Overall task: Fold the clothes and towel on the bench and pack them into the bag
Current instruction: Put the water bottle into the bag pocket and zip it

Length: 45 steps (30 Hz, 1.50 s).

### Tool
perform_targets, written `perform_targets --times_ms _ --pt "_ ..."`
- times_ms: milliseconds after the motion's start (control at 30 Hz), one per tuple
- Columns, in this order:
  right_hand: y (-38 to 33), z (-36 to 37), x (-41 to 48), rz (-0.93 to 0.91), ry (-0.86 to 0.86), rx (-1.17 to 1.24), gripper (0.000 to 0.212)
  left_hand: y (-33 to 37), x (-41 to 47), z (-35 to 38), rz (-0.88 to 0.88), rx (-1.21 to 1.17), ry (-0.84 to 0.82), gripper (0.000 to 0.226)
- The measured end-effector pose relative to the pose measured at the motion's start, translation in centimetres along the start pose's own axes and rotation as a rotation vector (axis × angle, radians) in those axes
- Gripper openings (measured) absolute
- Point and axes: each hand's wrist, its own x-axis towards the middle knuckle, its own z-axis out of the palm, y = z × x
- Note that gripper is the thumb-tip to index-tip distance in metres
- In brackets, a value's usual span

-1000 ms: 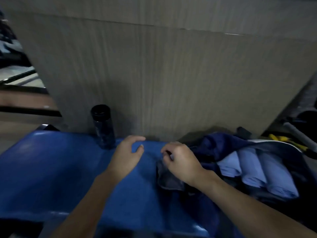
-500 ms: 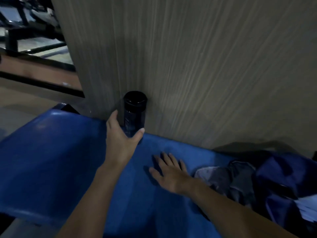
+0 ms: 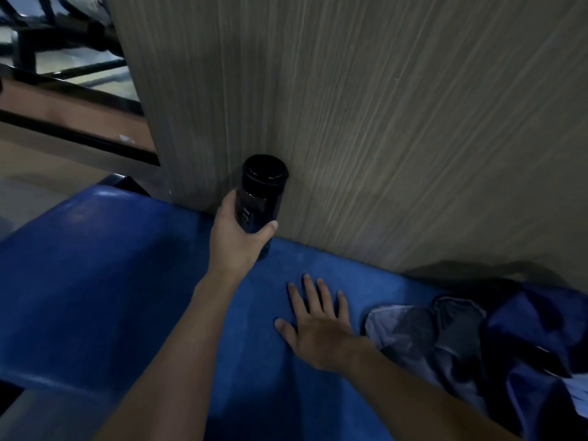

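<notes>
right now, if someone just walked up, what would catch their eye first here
The left hand gripping a dark bottle that stands on the blue bench against the wood-grain panel. Next, the right hand pressed flat on the bench, fingers spread. To its right lies grey folded cloth beside a dark blue bag at the frame's right edge.

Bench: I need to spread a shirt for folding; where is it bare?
Widest bare patch: the bench left of the left hand and bottle, out to its edge. A narrower strip lies between the right hand and wall panel. Crowded at right: grey clothes beside the bag.
</notes>
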Motion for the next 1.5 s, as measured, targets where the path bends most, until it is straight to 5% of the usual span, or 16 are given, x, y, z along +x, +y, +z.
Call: perform_targets --times_ms 233,367,667,933,1200,1333,1500 --pt "1.5 -2.1 -3.5 -0.205 -0.051 0.024 0.068 3.7 -2.0 0.4 0.031 0.041 0.002 0.054" --pt "6.3 -4.4 -8.2 -0.279 0.157 -0.207 0.040 7.5 -4.6 2.2 0.014 -0.147 -0.016 0.061" --pt "14.4 -7.7 -17.9 0.012 0.007 -0.579 0.041 11.0 -13.7 8.4 -0.201 -0.459 -0.261 0.071" --pt "16.3 -7.1 -20.8 0.143 0.229 -0.574 0.018 10.9 -17.4 12.0 -0.475 -0.626 -0.353 0.054" --pt "18.2 -8.2 -22.2 0.211 0.418 -0.391 0.007 10.2 -17.4 13.1 -0.525 -0.710 -0.373 0.062" --pt "18.4 -7.8 -21.9 0.226 0.471 -0.444 0.017 9.4 -17.5 13.8 -0.598 -0.767 -0.405 0.071" --pt "17.7 -7.3 -22.6 0.446 0.492 -0.243 0.049 8.5 -18.2 14.6 -0.659 -0.773 -0.466 0.056"
